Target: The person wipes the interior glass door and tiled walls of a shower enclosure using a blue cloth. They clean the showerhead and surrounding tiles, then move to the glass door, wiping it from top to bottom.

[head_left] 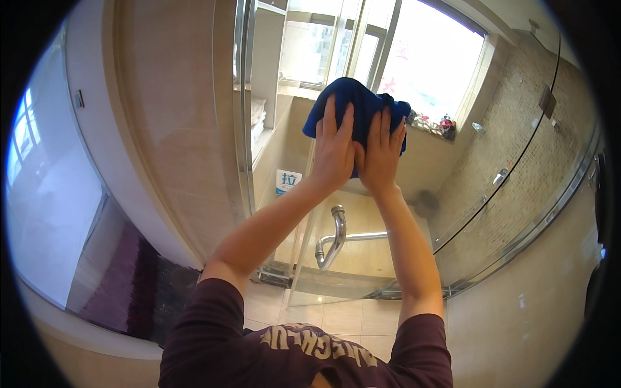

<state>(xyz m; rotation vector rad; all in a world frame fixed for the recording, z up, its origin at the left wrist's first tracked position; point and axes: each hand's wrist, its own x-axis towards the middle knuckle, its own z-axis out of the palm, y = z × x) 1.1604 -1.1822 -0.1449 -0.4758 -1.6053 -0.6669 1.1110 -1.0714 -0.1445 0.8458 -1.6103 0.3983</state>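
Note:
A dark blue cloth point(348, 88) is spread under both of my raised hands at the middle of the view. My left hand point(334, 153) holds its left part, fingers stretched upward over the fabric. Close beside it, my right hand point(381, 157) holds the right part, with the thumbs near each other. Behind the cloth stands a clear glass shower door point(310, 286), tilted in this view; the cloth appears to lie against it. Below my hands is the door's chrome handle point(340, 223). The palms and the cloth's far side are hidden.
A sticker point(288, 181) with writing is left of the handle. Shelves at left hold folded towels point(258, 119). Small items point(444, 127) line the window sill. A mosaic wall point(490, 145) carries a shower valve point(500, 175); floor tiles point(342, 313) show below.

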